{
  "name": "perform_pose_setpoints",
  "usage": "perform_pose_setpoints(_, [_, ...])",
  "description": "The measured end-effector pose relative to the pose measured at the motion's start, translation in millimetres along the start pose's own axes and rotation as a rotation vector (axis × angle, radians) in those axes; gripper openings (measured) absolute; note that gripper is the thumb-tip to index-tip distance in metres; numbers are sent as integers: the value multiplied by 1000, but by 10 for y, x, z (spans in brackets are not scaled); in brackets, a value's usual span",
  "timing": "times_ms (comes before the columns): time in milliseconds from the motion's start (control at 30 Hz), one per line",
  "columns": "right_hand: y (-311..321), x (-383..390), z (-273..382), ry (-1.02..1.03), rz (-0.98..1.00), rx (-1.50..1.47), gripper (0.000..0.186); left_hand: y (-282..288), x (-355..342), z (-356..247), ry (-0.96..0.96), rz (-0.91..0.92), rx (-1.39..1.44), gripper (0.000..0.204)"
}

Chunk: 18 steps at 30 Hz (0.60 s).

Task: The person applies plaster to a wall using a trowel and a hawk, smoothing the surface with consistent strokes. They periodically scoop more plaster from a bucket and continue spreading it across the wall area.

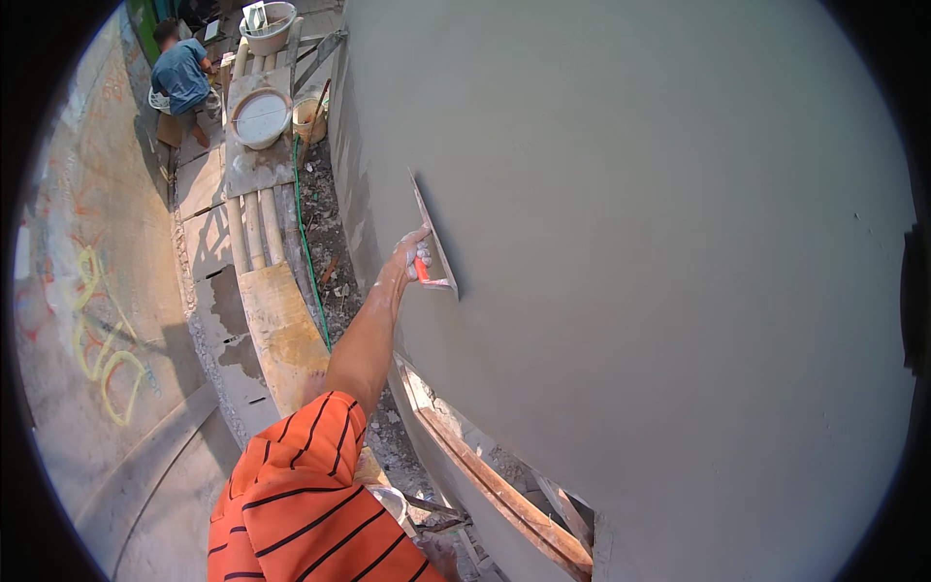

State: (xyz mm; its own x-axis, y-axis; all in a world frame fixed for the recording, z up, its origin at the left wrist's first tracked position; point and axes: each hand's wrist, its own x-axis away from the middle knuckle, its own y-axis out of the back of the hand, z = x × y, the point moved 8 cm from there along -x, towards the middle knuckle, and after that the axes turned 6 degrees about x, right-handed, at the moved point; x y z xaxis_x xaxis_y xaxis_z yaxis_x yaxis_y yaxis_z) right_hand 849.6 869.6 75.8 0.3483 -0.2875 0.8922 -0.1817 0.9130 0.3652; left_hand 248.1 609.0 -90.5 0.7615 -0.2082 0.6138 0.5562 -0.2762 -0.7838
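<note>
Gripping the trowel (439, 250) by its orange handle (421, 270): our left hand (415, 252) closed, our right hand out of view. Trowel at the grey wall (679, 242). Probably light, stiff, slick; handle's our best hold. Left beyond trowel: basin (262, 145), flat grey contents; bucket (319, 132), contents unclear; farther basin (267, 44), something white (255, 16) inside.

trowel handle (422, 269): orange-red | wall (640, 242): grey | sleeve (303, 436): orange, black stripes | co-worker's shirt (179, 76): blue

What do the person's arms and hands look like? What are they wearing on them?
Only one arm shows. It has a short, loose orange sleeve with thin black stripes, and the forearm is bare. The left hand wears no glove, and whitish smears mark its fingers.
</note>
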Motion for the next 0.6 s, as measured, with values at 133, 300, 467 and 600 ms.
perform_pose_setpoints(133, [-164, -132, -83, 81, 73, -17, 34, -1878, 913, -952, -317, 350, -265, 19])
perform_pose_setpoints(300, [-80, -126, -32, 157, 65, -100, 32, -3627, 3015, -592, -554, 706, -592, 33])
perform_pose_setpoints(467, [169, -412, -705, 125, 44, -210, 24, -3808, 4662, 1471, -855, 860, -907, 39])
perform_pose_setpoints(600, [600, -417, -1096, 257, -124, -67, 24, -3147, 5430, 3128, -1198, 973, -1197, 45])
